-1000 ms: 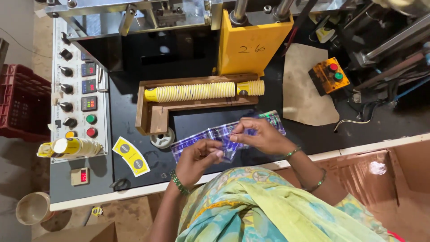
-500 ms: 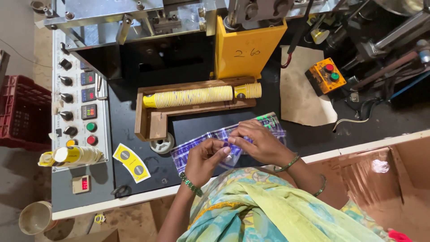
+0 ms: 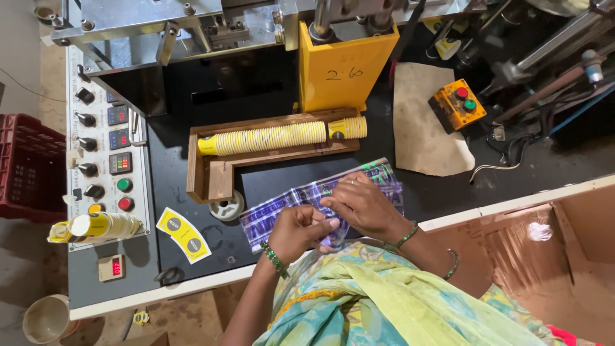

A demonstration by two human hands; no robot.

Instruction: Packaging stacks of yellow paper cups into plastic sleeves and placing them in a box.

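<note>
My left hand (image 3: 302,229) and my right hand (image 3: 364,206) meet over a long clear plastic sleeve printed in purple and green (image 3: 282,208) that lies on the black machine table. Both hands pinch the sleeve's near edge, fingers closed on the plastic. Behind it a long row of nested yellow paper cups (image 3: 269,138) lies on its side in a wooden tray (image 3: 205,176), with a short stack of the same cups (image 3: 349,127) at its right end.
A control panel (image 3: 106,166) with knobs, displays and buttons stands at left, with a cup stack (image 3: 96,226) lying on it. A yellow flat cup blank (image 3: 184,234), a yellow machine housing (image 3: 346,70), an orange button box (image 3: 458,102), brown paper (image 3: 423,128), a red crate (image 3: 25,166) and a cardboard box (image 3: 544,250) surround the table.
Both hands have drawn slightly nearer to my body along the sleeve's near edge, and the camera has shifted a little. The cups in the tray have not moved.
</note>
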